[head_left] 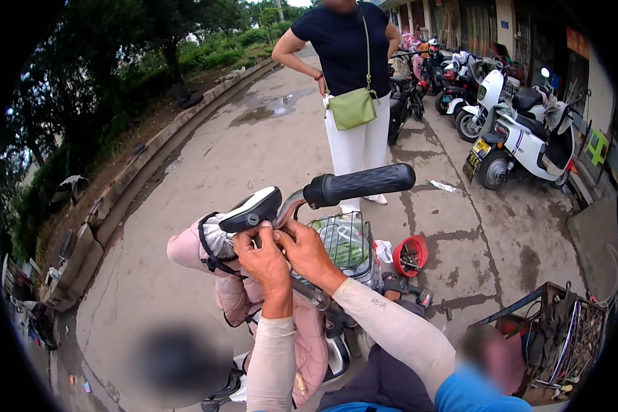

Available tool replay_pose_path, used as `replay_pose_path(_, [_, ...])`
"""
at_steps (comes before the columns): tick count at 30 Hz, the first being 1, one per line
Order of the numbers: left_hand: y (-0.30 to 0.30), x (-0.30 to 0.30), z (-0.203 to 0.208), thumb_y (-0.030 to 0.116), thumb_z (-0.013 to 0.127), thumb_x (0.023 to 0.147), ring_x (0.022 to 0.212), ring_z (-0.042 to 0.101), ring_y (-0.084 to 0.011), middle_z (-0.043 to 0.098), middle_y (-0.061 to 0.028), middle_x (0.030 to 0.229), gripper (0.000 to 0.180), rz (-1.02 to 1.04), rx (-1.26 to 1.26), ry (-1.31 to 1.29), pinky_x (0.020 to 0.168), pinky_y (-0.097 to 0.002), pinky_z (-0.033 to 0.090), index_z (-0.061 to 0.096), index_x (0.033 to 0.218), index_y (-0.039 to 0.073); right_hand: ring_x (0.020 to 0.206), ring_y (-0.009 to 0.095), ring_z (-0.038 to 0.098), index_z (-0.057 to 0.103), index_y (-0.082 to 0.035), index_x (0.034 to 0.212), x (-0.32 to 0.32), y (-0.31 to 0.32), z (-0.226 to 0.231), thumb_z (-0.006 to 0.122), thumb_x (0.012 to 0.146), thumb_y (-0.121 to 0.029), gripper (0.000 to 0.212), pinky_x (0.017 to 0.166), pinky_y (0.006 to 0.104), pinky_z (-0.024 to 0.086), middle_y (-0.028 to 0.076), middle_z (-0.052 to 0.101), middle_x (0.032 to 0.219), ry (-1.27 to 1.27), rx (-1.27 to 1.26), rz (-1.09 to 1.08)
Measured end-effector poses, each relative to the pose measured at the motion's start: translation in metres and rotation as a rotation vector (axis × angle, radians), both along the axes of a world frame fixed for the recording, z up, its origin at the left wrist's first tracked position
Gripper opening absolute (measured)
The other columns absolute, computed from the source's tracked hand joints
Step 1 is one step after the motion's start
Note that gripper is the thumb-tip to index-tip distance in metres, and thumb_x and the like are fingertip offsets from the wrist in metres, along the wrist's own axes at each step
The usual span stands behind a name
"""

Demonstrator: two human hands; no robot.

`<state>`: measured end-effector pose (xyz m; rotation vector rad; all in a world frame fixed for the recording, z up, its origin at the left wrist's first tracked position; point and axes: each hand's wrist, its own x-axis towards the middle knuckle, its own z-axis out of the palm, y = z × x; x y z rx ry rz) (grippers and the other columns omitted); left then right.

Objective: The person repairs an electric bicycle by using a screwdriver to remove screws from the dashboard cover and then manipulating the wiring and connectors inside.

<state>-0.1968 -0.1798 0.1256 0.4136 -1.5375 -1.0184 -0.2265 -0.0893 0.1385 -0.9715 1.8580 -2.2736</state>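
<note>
My left hand (264, 264) and my right hand (309, 254) meet just below the scooter's display housing (252, 209), a black and white unit with a round lock on its side. The fingers of both hands are pinched close together; whatever small thing sits between them is hidden. A bent metal handlebar (292, 206) rises beside my right hand. Its black rubber grip (371, 187) points away to the right. Pink padded fabric (235, 296) hangs over the scooter's front, left of and below my hands.
Beyond the handlebar is a wire basket (347, 240) with a green-looking bag inside. A red container (410, 255) of metal parts stands on the concrete. Ahead stands a person with a green bag (352, 108). A tool crate (563, 336) lies right; scooters (529, 137) are parked behind.
</note>
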Motion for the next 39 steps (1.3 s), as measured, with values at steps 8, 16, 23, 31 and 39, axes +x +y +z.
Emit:
replay_pose_path(8, [0.008,0.018,0.003,0.015,0.073,0.095,0.105,0.057,-0.0316,0.061,-0.0136,0.104,0.02,-0.111,0.148,-0.056,0.096,-0.044,0.044,0.063,0.095,-0.003,0.088,0.018,0.069,0.065,0.003,0.126,0.002,0.002,-0.006,0.058,0.105,-0.009,0.025,0.077,0.0351,0.056,0.013,0.075,0.104,-0.173,-0.112,0.2])
replay_pose_path(16, [0.028,0.032,0.004,0.009,0.065,0.102,0.116,0.053,-0.0355,0.058,-0.0183,0.12,0.009,0.026,-0.34,-0.121,0.103,-0.0454,0.041,0.064,0.103,0.001,0.104,0.015,0.067,0.064,0.004,0.129,0.001,-0.003,-0.011,0.055,0.107,-0.011,0.029,0.091,0.0315,0.054,0.013,0.074,0.113,-0.133,-0.133,0.124])
replay_pose_path(23, [0.016,0.038,-0.012,0.002,0.061,0.101,0.126,0.052,-0.0437,0.053,-0.026,0.141,0.02,0.087,-0.529,-0.178,0.109,-0.051,0.039,0.064,0.12,0.004,0.106,0.012,0.064,0.063,0.003,0.128,0.006,0.004,0.004,0.057,0.109,-0.015,0.027,0.091,0.0306,0.055,0.009,0.07,0.115,-0.161,-0.146,0.245])
replay_pose_path(31, [0.007,0.048,-0.022,-0.004,0.065,0.091,0.134,0.05,-0.0475,0.051,-0.0281,0.145,0.042,0.045,-0.646,-0.218,0.114,-0.0557,0.037,0.068,0.131,0.007,0.096,0.012,0.066,0.061,0.004,0.129,0.0,0.004,-0.006,0.054,0.11,-0.014,0.027,0.084,0.0314,0.057,0.006,0.07,0.111,-0.158,-0.081,0.168])
replay_pose_path(39, [-0.023,0.059,-0.019,0.005,0.068,0.099,0.119,0.057,-0.0269,0.053,-0.0161,0.133,0.033,-0.108,-0.181,-0.042,0.1,-0.0381,0.049,0.062,0.131,-0.004,0.091,0.016,0.071,0.064,0.002,0.123,0.005,0.002,0.012,0.053,0.109,-0.012,0.023,0.087,0.0324,0.059,0.007,0.069,0.107,-0.265,-0.012,0.168])
